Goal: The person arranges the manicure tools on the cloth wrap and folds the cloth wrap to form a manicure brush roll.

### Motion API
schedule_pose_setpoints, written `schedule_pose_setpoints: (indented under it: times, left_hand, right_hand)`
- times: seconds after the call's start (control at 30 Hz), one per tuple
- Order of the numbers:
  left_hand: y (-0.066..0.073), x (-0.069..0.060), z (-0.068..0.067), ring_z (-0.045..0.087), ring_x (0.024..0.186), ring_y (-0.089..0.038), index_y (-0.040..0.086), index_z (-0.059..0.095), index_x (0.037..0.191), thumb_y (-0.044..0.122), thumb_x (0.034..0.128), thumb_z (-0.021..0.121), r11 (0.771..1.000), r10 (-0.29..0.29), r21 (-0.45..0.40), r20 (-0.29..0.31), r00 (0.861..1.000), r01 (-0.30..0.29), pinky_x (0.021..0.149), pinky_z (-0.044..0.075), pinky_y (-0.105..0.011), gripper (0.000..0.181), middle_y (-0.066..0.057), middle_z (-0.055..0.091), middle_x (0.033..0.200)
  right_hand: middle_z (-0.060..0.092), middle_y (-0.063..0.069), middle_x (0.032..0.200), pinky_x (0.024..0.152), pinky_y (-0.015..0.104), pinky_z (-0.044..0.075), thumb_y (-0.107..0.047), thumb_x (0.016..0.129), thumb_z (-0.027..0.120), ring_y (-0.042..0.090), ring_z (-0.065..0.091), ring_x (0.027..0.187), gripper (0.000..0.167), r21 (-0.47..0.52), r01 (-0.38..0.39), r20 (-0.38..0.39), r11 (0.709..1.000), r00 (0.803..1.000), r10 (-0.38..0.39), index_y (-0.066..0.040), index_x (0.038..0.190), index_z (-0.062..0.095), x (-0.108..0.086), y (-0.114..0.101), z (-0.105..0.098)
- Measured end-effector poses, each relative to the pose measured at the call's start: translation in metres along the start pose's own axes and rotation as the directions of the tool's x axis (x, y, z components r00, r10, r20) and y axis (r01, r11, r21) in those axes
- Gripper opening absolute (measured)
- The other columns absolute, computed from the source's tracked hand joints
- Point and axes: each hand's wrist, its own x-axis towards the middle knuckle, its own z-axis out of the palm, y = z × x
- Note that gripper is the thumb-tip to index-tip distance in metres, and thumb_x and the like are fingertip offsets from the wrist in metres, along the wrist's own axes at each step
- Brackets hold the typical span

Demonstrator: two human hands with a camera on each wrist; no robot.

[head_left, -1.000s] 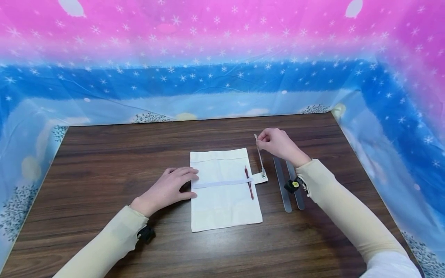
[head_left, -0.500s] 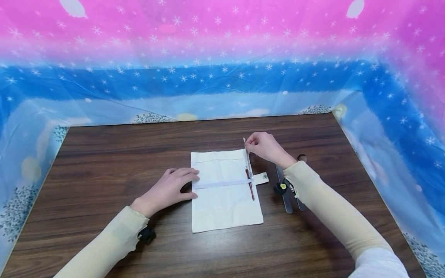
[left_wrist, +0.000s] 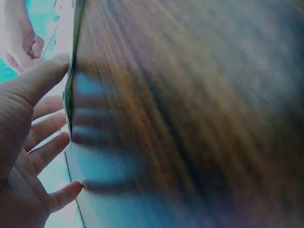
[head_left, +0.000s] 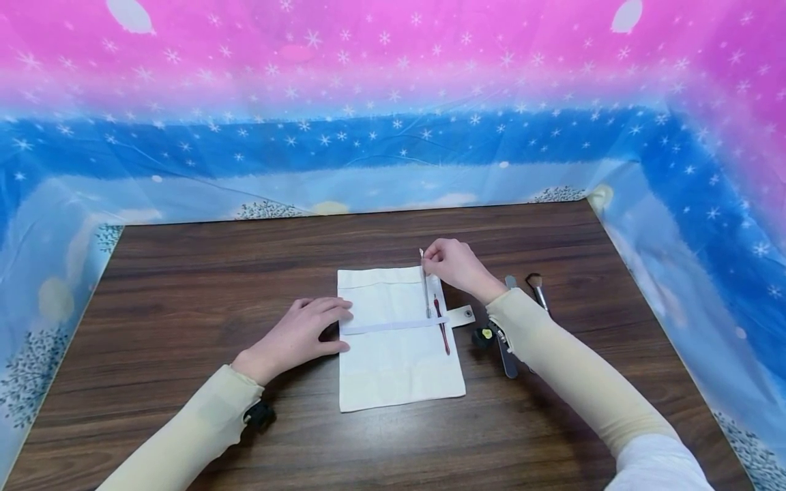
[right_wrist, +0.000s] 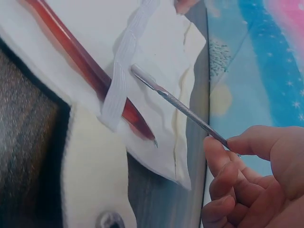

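A white cloth tool roll [head_left: 393, 368] lies spread out on the table, crossed by a pale elastic band [head_left: 383, 326]. Under the band's right end sits a slim dark-red tool with a pointed metal tip [right_wrist: 83, 59]. My right hand [head_left: 456, 263] pinches a metal cuticle pusher [right_wrist: 185, 109] near its far end, between thumb and finger. The pusher's flat scoop end is over the cloth, close to the band and left of the red tool. At the roll's left edge rests my left hand [head_left: 299, 335], fingers spread and touching the cloth.
A tab with a metal snap [head_left: 462, 316] sticks out from the roll's right side. Beyond it, partly beneath my right forearm, lie a grey flat strip [head_left: 508, 363] and a brush [head_left: 537, 286]. A snowflake-patterned cloth [head_left: 393, 136] stands behind the wooden table.
My right hand has moved left with the cuticle pusher, from over the tab to over the roll. The brush has come into view from behind the right arm. My left hand stays put.
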Motion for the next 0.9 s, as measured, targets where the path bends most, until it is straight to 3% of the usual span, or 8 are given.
schedule_pose_setpoints:
  times: [0.47,0.9]
  left_hand:
    - [-0.001,0.001,0.001,0.054,0.137,-0.032,0.01,0.069,0.133,0.037,0.0933,0.08,1.0,0.002,0.003,0.003,1.0,-0.002,0.108,0.038,-0.065,0.049,-0.011,0.059,0.148]
    - [0.0,0.001,-0.002,0.053,0.139,-0.032,0.01,0.068,0.134,0.037,0.0941,0.079,1.0,-0.006,0.008,0.012,1.0,0.006,0.109,0.037,-0.065,0.049,-0.01,0.058,0.149]
  right_hand:
    - [0.074,0.008,0.094,0.072,0.033,0.051,-0.021,0.105,0.061,0.02,0.065,0.081,0.023,-0.035,-0.015,0.025,0.999,1.0,0.016,-0.002,0.112,0.071,-0.003,-0.002,0.007]
    - [0.073,0.003,0.087,0.061,0.029,0.043,-0.019,0.104,0.059,0.017,0.057,0.068,0.019,-0.028,-0.01,0.087,1.0,0.996,0.012,-0.005,0.107,0.071,-0.01,0.002,0.013]
